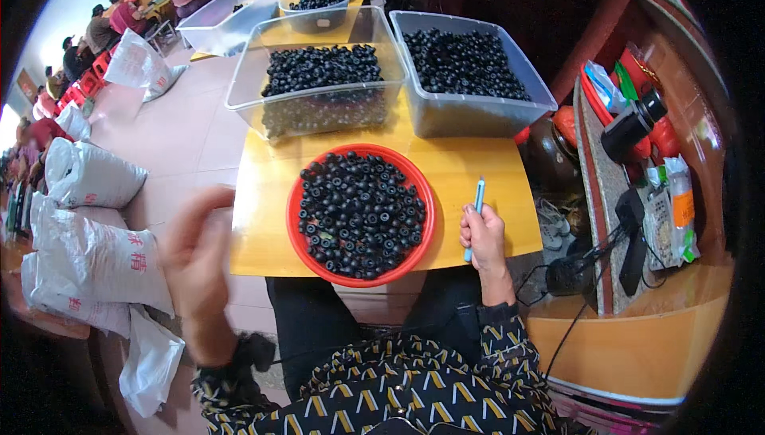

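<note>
My right hand (484, 237) is closed around a slim light-blue pen-shaped tool (479, 196), held upright over the right side of the yellow table (470, 160). To its left is a round red tray (431, 196) filled with small black round pieces (362, 216), many with ring-like hollows. Off the table's left edge, my left hand (199, 268) is blurred by motion. Its thumb and fingers look apart, and I see nothing between them.
Two clear plastic bins, a left one (239, 100) and a right one (470, 107), hold more black pieces behind the tray. Farther back are another bin (203, 33) and a bowl (317, 17). White sacks (103, 256) line the left floor; a cluttered shelf (610, 220) is at right. People sit beyond.
</note>
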### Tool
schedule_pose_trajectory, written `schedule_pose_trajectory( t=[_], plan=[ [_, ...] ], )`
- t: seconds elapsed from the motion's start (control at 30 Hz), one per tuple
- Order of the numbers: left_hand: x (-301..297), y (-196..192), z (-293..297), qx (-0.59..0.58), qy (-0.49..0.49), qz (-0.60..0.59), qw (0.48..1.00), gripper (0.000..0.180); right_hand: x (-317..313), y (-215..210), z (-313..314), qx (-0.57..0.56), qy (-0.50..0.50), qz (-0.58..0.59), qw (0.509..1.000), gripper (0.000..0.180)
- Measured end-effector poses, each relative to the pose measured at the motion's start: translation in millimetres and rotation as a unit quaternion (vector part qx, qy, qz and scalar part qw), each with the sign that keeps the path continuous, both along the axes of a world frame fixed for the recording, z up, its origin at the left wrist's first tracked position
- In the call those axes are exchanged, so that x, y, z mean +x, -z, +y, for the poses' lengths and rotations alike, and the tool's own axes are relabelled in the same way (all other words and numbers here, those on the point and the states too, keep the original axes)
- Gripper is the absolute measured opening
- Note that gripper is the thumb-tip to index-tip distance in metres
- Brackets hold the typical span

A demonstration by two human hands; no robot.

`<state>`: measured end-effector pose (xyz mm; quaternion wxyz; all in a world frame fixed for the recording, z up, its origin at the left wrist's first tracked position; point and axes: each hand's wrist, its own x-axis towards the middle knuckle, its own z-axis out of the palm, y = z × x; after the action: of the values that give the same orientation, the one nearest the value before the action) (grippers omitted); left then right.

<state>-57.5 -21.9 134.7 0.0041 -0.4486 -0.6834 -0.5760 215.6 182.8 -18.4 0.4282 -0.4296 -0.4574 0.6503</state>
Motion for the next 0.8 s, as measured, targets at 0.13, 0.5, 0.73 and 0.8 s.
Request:
schedule_pose_trajectory(
  t=[0.13,0.5,0.73,0.8],
  plan=[
    [-17.0,98.0,40.3,-0.166,0.042,0.235,0.957,0.018,-1.5,0.0,0.9,-0.004,0.005,-0.003,1.000,0.015],
    [-8.7,136.9,62.1,-0.250,-0.011,0.248,0.936,0.011,-3.3,-3.6,3.2,0.008,0.006,-0.006,1.000,0.015],
    [-3.6,134.5,61.4,-0.281,0.013,0.325,0.903,0.014,-2.2,-0.7,1.9,0.011,0.007,-0.012,1.000,0.015],
    [-2.1,131.8,60.7,-0.301,0.020,0.343,0.890,0.013,-2.0,-0.7,1.8,0.012,0.009,-0.015,1.000,0.015]
  ],
)
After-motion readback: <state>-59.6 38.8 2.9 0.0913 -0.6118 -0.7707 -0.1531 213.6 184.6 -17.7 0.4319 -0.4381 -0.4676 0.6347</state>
